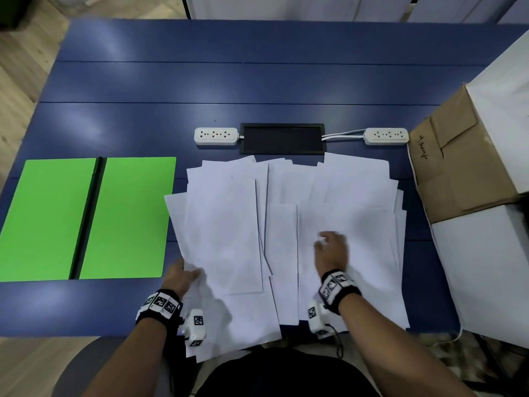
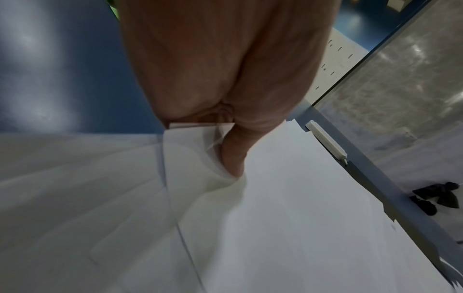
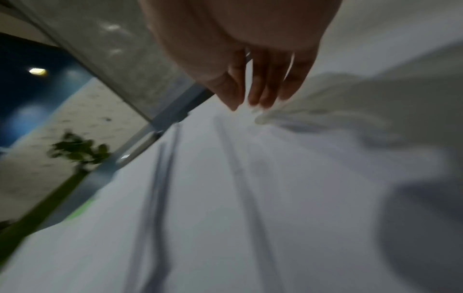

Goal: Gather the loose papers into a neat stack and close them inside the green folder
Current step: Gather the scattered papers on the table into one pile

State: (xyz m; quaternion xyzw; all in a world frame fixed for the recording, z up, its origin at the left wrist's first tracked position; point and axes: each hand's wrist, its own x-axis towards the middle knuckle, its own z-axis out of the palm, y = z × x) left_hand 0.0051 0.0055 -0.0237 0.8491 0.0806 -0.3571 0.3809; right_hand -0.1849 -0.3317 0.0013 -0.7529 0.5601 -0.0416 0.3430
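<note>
Several loose white papers lie overlapping across the middle of the blue table. The green folder lies open and flat to their left, its dark spine up the middle. My left hand pinches the near left corner of a sheet, thumb pressed on top, fingers hidden under the paper. My right hand hovers over or touches the right-hand sheets with fingers straight; the right wrist view is blurred.
Two white power strips flank a black cable hatch behind the papers. A brown cardboard box and white boxes crowd the right edge. Some sheets overhang the near table edge.
</note>
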